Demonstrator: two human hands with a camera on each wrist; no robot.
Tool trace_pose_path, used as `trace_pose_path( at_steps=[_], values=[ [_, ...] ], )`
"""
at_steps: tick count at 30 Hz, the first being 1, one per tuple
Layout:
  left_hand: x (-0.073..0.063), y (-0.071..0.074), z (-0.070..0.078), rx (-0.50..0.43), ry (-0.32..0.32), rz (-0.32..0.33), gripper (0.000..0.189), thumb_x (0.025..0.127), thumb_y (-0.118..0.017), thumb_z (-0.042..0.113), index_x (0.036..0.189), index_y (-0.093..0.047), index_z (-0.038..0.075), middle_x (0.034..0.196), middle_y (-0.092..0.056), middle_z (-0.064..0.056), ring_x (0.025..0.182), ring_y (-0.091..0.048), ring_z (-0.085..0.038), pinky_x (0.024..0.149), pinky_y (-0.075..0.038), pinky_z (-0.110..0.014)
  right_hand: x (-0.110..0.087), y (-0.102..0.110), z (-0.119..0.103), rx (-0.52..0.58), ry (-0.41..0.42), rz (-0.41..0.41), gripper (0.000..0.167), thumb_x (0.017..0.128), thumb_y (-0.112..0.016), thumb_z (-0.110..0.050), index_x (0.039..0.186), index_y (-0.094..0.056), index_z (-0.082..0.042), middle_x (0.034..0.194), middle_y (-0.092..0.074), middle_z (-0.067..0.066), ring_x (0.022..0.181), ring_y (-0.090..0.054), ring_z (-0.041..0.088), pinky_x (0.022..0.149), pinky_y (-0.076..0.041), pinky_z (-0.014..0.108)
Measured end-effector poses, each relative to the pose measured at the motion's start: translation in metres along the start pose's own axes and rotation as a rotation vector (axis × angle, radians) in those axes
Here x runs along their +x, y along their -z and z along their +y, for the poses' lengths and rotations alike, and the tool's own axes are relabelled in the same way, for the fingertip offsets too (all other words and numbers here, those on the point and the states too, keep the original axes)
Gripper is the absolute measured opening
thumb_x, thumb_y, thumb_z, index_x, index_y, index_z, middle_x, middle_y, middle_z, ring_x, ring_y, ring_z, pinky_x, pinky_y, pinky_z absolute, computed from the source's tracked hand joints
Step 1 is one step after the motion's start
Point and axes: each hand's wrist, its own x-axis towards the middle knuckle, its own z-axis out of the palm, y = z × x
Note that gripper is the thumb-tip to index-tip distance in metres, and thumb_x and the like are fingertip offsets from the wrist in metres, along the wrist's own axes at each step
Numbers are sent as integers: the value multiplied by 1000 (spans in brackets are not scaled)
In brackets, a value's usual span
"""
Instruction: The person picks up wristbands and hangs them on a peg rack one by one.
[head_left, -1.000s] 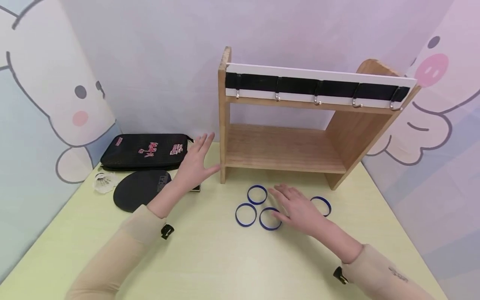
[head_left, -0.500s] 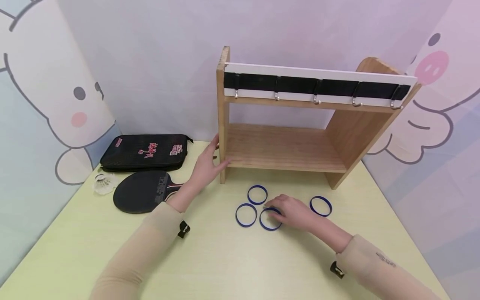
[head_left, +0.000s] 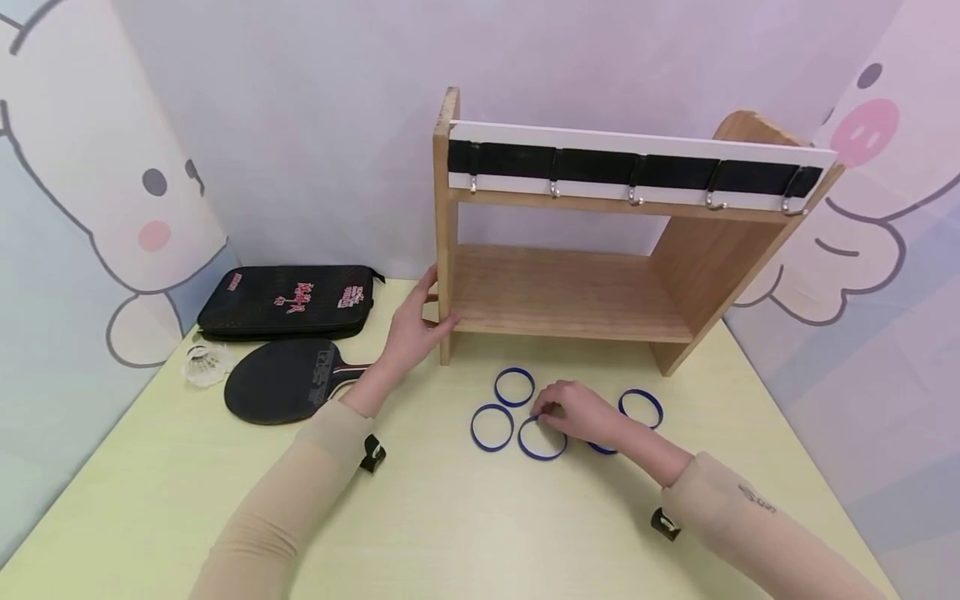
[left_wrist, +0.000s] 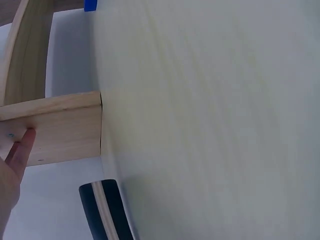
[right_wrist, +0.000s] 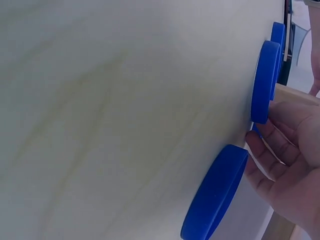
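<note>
5 thin blue rings (right_wrist: 265, 82), R hand (head_left: 581, 414) pinching 1, L hand (head_left: 410, 335) spread agst rack (head_left: 570, 292)

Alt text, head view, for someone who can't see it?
The right hand has curled fingers at the rim of a blue ring, one of several on a pale table; the left hand grips the side of a wooden shelf with hooks. A paddle, shuttlecock and case lie left.

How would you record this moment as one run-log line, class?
left hand: touching wooden rack | right hand: at blue ring, grip unclear | hooks: bare
</note>
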Motion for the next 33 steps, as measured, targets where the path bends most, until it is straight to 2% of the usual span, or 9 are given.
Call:
trace_pose_path(
  at_steps=[5,13,25,33],
  values=[
    [0,-1,-2,14,3,11,82,84,-71,24,150,-22,32,147,-39,-3,108,-60,-25,66,-59,-27,-2,5,0,72,-33,-15,9,82,-72,-8,89,-71,-14,86,-67,-7,79,-60,5,69,-53,18],
    [-1,-2,0,27,25,-2,80,87,-67,23,151,-20,29,147,-37,-5,111,-58,-28,69,-60,-33,-8,17,-1,194,-107,-11,8,85,-69,-9,88,-70,-17,87,-68,-3,79,-59,5,69,-54,20],
    [-2,-3,3,5,76,-9,79,87,-67,23,150,-20,32,147,-37,-5,113,-56,-29,71,-59,-36,-9,36,-13,183,-121,35,4,85,-69,-13,89,-70,-15,84,-64,-11,76,-56,6,66,-53,21],
    [-2,-1,4,4,94,-8,79,86,-69,23,149,-22,31,143,-42,-8,110,-58,-28,70,-60,-37,-5,53,-25,253,-119,120,5,86,-69,-14,90,-70,-10,85,-67,-9,77,-58,10,65,-54,25]
  ],
)
